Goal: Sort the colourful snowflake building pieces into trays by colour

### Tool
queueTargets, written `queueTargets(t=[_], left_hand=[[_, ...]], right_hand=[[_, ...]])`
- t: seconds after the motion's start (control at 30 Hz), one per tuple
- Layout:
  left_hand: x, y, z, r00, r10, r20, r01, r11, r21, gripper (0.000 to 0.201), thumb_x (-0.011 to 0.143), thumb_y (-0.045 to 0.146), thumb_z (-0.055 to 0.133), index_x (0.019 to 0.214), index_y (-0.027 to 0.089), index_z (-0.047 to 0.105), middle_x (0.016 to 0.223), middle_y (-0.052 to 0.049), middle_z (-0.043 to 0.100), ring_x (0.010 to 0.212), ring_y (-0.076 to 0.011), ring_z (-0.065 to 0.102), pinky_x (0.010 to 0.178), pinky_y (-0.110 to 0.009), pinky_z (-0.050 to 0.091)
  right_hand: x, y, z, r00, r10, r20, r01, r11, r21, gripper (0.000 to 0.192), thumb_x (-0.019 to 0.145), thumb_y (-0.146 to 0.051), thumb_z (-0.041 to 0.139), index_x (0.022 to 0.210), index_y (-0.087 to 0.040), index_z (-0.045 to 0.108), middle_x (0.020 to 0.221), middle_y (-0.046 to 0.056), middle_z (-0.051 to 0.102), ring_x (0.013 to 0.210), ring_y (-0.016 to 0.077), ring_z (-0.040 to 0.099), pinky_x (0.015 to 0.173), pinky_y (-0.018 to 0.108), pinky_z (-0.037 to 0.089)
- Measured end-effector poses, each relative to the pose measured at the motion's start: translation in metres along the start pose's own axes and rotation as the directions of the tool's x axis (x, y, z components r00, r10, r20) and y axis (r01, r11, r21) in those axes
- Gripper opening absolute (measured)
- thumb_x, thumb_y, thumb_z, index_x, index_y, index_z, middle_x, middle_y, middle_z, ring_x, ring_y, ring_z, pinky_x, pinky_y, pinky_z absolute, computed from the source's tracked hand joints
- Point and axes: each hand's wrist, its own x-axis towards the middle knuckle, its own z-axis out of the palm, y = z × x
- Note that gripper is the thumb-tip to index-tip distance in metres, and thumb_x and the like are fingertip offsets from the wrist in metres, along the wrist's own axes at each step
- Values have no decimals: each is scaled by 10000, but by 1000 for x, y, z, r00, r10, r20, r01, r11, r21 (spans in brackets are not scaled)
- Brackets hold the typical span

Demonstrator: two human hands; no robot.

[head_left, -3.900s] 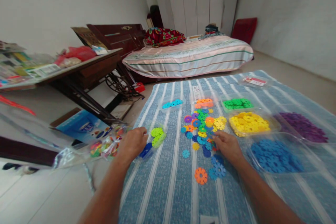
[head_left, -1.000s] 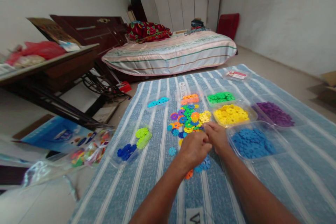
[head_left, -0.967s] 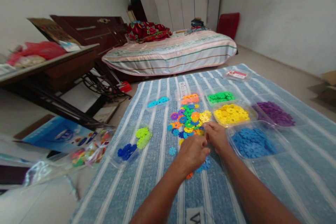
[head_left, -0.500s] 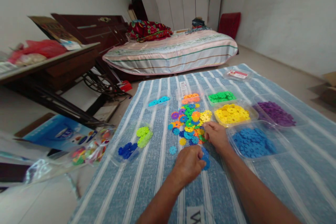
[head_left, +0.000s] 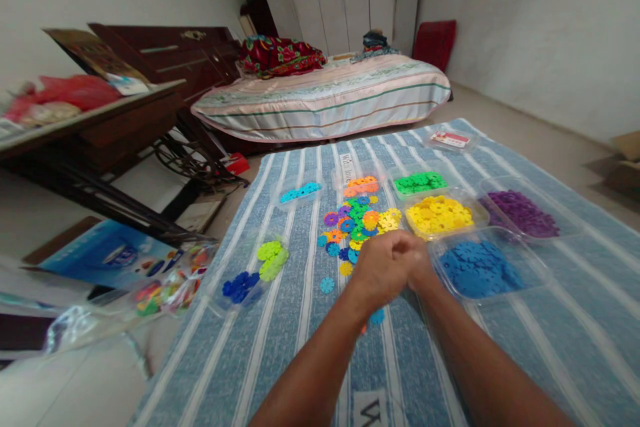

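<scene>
My left hand [head_left: 380,265] is closed, back of the hand up, over the near side of a loose pile of plastic flower discs [head_left: 361,212]. Pressed against it, my right hand [head_left: 418,259] has its fingers closed too, and what they pinch is hidden. A light blue flower disc [head_left: 377,316] and an orange bit [head_left: 363,329] peek out below my left hand, seemingly from its grip. Yellow discs [head_left: 390,219] lie just beyond the hands. A single light blue disc [head_left: 327,285] lies left of my left wrist.
Clear tubs of sorted discs surround the pile: blue [head_left: 480,270], yellow [head_left: 440,215], purple [head_left: 523,213], green [head_left: 421,181], orange [head_left: 361,185], light blue [head_left: 300,192]. Dark blue discs [head_left: 241,287] and lime discs [head_left: 273,259] share a left tub. A lid [head_left: 450,139] lies at the back.
My left hand has moved up and right to meet my right hand, which has drawn back slightly from the pile. The blue discs at my left hand are now mostly covered.
</scene>
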Motion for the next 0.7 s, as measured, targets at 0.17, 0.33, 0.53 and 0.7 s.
queueTargets(t=[0.17, 0.33, 0.53, 0.7], left_hand=[[-19, -36, -8, 995, -95, 27, 60, 801, 596, 122, 754, 233, 519, 809, 185, 616, 837, -57, 647, 824, -220, 614, 729, -317, 445], [-32, -46, -1, 977, -186, 103, 50, 673, 738, 222, 777, 265, 500, 955, 168, 588, 1005, -118, 617, 946, -272, 599, 763, -352, 448], [-32, -47, 1, 983, -158, 93, 50, 720, 692, 188, 736, 232, 534, 915, 181, 555, 959, -83, 617, 929, -240, 588, 755, -320, 431], [-33, -61, -7, 977, -210, 23, 177, 873, 454, 75, 662, 199, 588, 691, 186, 520, 655, 19, 572, 674, -151, 566, 588, -231, 381]], right_hand=[[5, 4, 4, 999, -36, -25, 35, 999, -15, 257, 714, -400, 565, 592, -174, 583, 408, -57, 452, 408, 88, 401, 429, 216, 326], [5, 7, 3, 999, -32, -5, 32, 997, -68, 253, 742, -395, 546, 658, -164, 609, 383, -56, 461, 367, 82, 383, 397, 204, 309], [5, 8, 2, 999, -32, -1, 32, 996, -87, 253, 756, -395, 540, 677, -164, 607, 385, -59, 457, 360, 75, 375, 383, 193, 297], [4, 7, 3, 1000, -21, -3, 21, 996, -82, 262, 746, -411, 547, 694, -163, 612, 379, -62, 462, 353, 77, 375, 376, 192, 293]])
